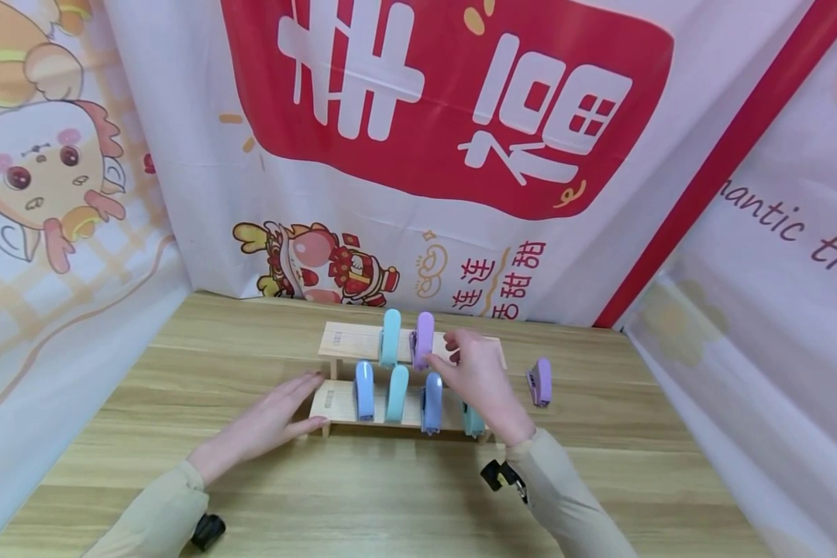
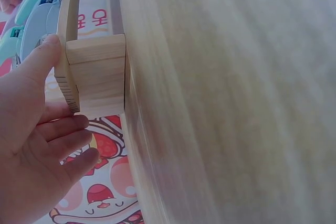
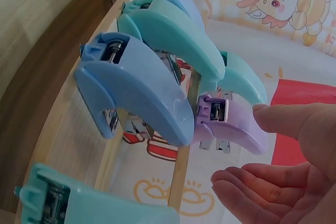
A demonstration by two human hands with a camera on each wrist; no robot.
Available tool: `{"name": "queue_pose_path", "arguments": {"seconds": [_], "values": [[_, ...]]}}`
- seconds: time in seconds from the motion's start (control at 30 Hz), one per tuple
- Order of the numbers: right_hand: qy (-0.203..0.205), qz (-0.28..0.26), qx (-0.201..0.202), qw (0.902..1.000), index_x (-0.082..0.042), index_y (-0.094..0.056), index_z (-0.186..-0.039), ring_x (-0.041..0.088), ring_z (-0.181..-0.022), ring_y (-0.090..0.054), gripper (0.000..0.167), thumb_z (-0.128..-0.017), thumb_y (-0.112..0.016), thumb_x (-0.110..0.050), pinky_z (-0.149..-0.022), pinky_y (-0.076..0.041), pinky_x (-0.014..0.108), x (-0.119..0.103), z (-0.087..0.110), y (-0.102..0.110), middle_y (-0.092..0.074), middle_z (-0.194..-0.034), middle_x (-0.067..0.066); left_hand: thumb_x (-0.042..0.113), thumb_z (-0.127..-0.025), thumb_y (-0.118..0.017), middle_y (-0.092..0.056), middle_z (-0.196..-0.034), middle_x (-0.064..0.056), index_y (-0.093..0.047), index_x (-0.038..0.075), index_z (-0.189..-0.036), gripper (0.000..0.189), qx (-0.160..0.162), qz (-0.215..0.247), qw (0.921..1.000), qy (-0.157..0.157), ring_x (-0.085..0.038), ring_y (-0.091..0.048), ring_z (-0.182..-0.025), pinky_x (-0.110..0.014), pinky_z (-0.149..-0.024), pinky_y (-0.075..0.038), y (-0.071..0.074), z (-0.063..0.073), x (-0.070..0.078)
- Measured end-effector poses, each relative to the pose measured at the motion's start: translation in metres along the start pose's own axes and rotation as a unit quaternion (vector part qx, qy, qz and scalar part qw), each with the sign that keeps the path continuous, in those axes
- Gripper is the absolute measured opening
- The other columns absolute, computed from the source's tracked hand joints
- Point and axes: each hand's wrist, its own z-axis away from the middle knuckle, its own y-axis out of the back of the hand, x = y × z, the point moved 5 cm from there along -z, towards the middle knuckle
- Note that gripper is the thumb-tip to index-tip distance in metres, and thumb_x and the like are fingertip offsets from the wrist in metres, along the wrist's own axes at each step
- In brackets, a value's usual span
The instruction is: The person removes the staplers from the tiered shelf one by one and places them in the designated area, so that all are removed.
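A two-step wooden rack [image 1: 352, 341] holds several small staplers. My left hand [image 1: 275, 415] rests at the left end of its lower step [image 1: 331, 407], thumb at the front corner and fingers along the side. My right hand [image 1: 481, 380] is beside the purple stapler [image 1: 424, 341] on the upper step. In the right wrist view, its thumb tip lies right at that stapler's end, fingers apart below. A teal stapler [image 1: 390, 337] stands to its left. The lower step bears a blue stapler [image 1: 365, 391], a teal one, another blue stapler [image 3: 136, 87] and a partly hidden teal stapler [image 3: 100, 203].
Another purple stapler [image 1: 542, 381] stands on the wooden table [image 1: 363, 496], right of the rack. Printed cloth [image 1: 202, 194] hangs behind and along both sides. A black wrist device [image 1: 498, 474] sits under the right sleeve.
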Motion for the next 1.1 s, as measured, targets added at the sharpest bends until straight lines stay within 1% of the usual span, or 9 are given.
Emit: {"name": "queue_pose_path", "arguments": {"seconds": [0.1,0.23,0.5,0.67,0.83,1.1], "values": [[-0.012,-0.004,-0.013,0.9998,-0.005,-0.068,-0.107,0.015,-0.079,-0.07,0.034,-0.088,-0.076,-0.033,-0.064,-0.061,0.021,-0.003,-0.001,-0.004,-0.073,-0.099,0.009,0.053,-0.091,-0.064,-0.041,-0.153,-0.025,-0.041,0.001,-0.149,0.08,-0.001,0.001,1.0,0.002,-0.044,-0.044,-0.139,-0.061,-0.114,-0.04,0.0,0.001,0.0],[-0.017,-0.013,-0.021,0.9996,-0.006,-0.068,-0.105,0.014,-0.079,-0.068,0.032,-0.088,-0.076,-0.033,-0.064,-0.06,0.019,-0.005,-0.003,-0.009,-0.072,-0.099,0.008,0.053,-0.091,-0.064,-0.041,-0.153,-0.025,-0.041,0.001,-0.149,0.081,0.0,0.001,1.0,0.002,-0.044,-0.044,-0.139,-0.061,-0.114,-0.04,-0.001,0.001,0.0],[-0.024,-0.02,-0.027,0.9991,-0.009,-0.068,-0.101,0.01,-0.075,-0.065,0.029,-0.088,-0.075,-0.034,-0.06,-0.057,0.016,-0.006,-0.007,-0.015,-0.071,-0.095,0.006,0.052,-0.091,-0.065,-0.042,-0.153,-0.025,-0.042,0.001,-0.149,0.08,0.001,0.003,1.0,0.0,-0.043,-0.044,-0.139,-0.06,-0.114,-0.04,-0.002,0.001,-0.001],[-0.029,-0.032,-0.03,0.9986,-0.009,-0.067,-0.103,0.009,-0.072,-0.064,0.029,-0.088,-0.075,-0.033,-0.058,-0.057,0.015,-0.006,-0.008,-0.019,-0.07,-0.092,0.004,0.054,-0.091,-0.063,-0.041,-0.154,-0.024,-0.041,0.002,-0.149,0.081,0.0,0.005,1.0,0.003,-0.043,-0.044,-0.14,-0.06,-0.114,-0.04,-0.002,0.001,-0.002],[-0.033,-0.038,-0.039,0.998,-0.008,-0.066,-0.104,0.009,-0.07,-0.063,0.028,-0.089,-0.074,-0.031,-0.057,-0.056,0.016,-0.008,-0.01,-0.023,-0.07,-0.091,0.005,0.054,-0.092,-0.063,-0.041,-0.154,-0.023,-0.041,0.003,-0.15,0.08,-0.003,0.008,0.9999,0.007,-0.042,-0.044,-0.14,-0.06,-0.114,-0.04,-0.002,0.001,-0.002],[-0.04,-0.041,-0.046,0.9973,-0.01,-0.065,-0.104,0.009,-0.068,-0.062,0.025,-0.091,-0.073,-0.03,-0.055,-0.056,0.016,-0.007,-0.011,-0.023,-0.068,-0.089,0.003,0.057,-0.091,-0.061,-0.04,-0.155,-0.023,-0.04,0.004,-0.15,0.082,-0.003,0.007,0.9999,0.011,-0.042,-0.043,-0.14,-0.061,-0.114,-0.04,-0.002,0.001,-0.003]]}}
